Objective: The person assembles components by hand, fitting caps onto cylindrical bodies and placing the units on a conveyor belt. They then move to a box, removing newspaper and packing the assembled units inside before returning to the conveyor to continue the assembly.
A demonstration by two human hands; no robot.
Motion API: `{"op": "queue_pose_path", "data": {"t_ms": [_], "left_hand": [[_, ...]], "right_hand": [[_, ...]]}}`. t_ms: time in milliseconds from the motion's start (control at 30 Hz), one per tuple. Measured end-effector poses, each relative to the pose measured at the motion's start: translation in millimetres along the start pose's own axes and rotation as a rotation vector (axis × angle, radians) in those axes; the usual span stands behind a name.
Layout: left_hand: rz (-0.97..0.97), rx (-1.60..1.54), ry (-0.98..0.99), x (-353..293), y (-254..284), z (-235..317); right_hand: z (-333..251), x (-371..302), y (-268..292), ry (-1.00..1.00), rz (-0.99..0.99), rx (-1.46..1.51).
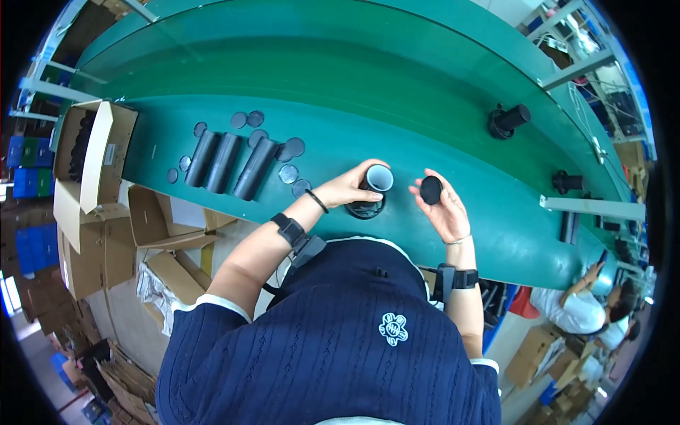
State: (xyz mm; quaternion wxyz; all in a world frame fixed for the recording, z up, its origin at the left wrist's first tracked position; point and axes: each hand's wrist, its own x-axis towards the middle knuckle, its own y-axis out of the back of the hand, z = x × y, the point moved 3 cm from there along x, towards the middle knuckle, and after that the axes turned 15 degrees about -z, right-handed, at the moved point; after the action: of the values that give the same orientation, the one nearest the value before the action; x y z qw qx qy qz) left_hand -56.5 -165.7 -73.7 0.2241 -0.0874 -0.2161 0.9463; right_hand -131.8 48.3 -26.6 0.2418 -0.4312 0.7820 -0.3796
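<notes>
My left hand [344, 190] is wrapped round a black tube [380, 178] that stands upright on the bench near my body. Its top is uncovered and shows a pale, round inside; a wider dark ring [367, 211] shows at its foot. To the right of it, my right hand [449, 215] is raised with a round black cap [431, 190] held in the fingers. Cap and tube are apart. Farther left, three black tubes [225, 163] lie side by side on the green bench, and several round dark caps [289, 173] are scattered around them.
An open cardboard box [112, 156] with dark parts inside stands at the bench's left end. More open cartons [170, 216] sit below. A flanged black tube [508, 120] stands at the far right. Shelf posts [591, 205] cross the right side, where other people [577, 306] sit.
</notes>
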Motion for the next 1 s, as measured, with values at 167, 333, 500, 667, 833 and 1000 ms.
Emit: {"op": "queue_pose_path", "data": {"t_ms": [167,333,500,667,833,1000], "left_hand": [[0.021,0.367,0.023,3.5,5.5,-4.3],[-0.081,0.300,0.017,7.9,-6.9,-4.2],[-0.031,0.608,0.033,7.4,-11.8,-9.1],[0.029,0.753,-0.020,4.5,-24.7,-8.2],[0.037,0.766,0.017,8.1,-23.3,-20.0],[0.056,0.776,0.025,9.3,-23.3,-24.8]], "right_hand": [[-4.1,14.2,-18.7,-0.114,-0.058,-0.778],[-1.6,33.8,-39.6,-0.135,-0.100,-1.350],[10.3,38.5,-38.1,-0.137,-0.105,-1.544],[16.9,27.4,-32.8,-0.085,0.009,-1.462],[22.3,21.7,-32.9,-0.021,0.029,-1.577],[22.1,21.2,-36.6,-0.040,0.054,-1.671]]}}
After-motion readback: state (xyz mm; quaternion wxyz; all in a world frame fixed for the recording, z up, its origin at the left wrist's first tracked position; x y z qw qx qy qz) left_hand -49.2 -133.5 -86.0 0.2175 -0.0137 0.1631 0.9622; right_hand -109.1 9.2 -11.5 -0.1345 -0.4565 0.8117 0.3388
